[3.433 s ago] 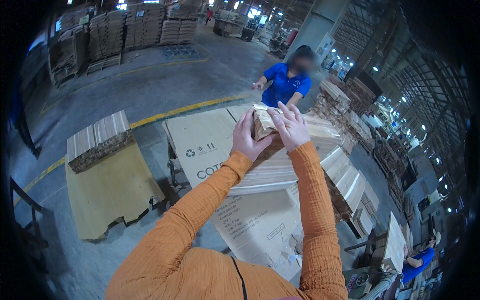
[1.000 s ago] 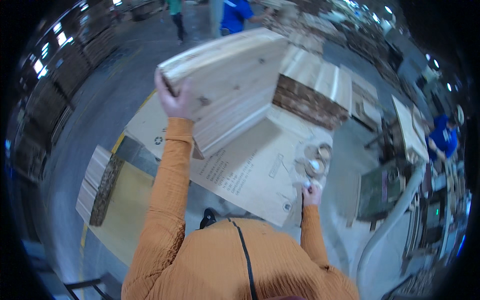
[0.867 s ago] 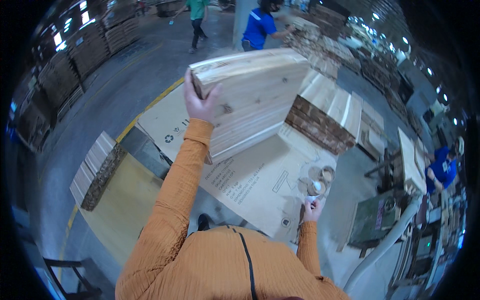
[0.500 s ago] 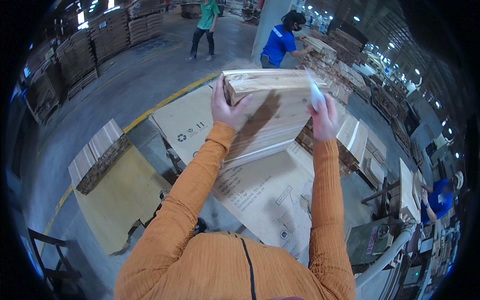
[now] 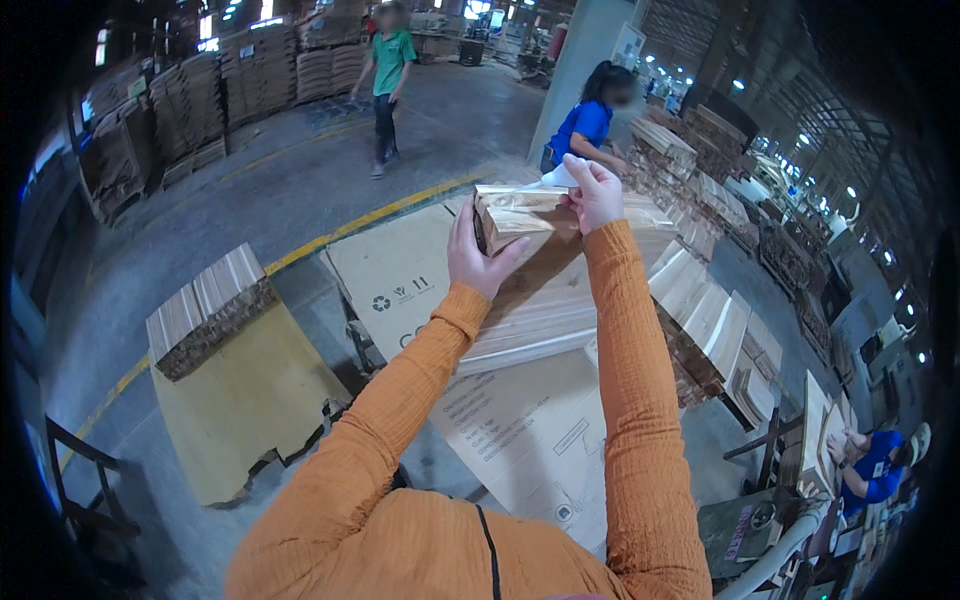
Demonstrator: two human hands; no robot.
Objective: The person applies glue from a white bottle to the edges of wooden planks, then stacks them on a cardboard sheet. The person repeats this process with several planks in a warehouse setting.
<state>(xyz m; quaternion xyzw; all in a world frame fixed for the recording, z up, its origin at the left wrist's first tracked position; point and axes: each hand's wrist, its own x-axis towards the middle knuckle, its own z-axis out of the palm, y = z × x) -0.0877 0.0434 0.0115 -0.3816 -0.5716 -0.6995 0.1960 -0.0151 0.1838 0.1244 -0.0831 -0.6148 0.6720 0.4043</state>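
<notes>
A block of stacked pale wooden boards (image 5: 540,290) stands in front of me on flattened printed cardboard (image 5: 530,440). My left hand (image 5: 480,252) grips the left end of the topmost board (image 5: 515,218), thumb on the near face and fingers round the end. My right hand (image 5: 597,192) is closed on a small white bottle with a pointed nozzle (image 5: 562,178). The nozzle tilts down to the left over the top board; I cannot tell whether it touches the wood. Part of the bottle is hidden by the fingers.
Left is another row of boards (image 5: 215,310) on a yellowish sheet (image 5: 250,400). More board stacks (image 5: 700,320) stand at right. A worker in blue (image 5: 585,125) handles wood beyond, another in blue (image 5: 875,480) sits far right, and a person in green (image 5: 392,65) stands on the floor.
My right hand has moved left along the board's top, and the bottle has swung from upright to pointing left. My left hand keeps its hold. The person in green has shifted position.
</notes>
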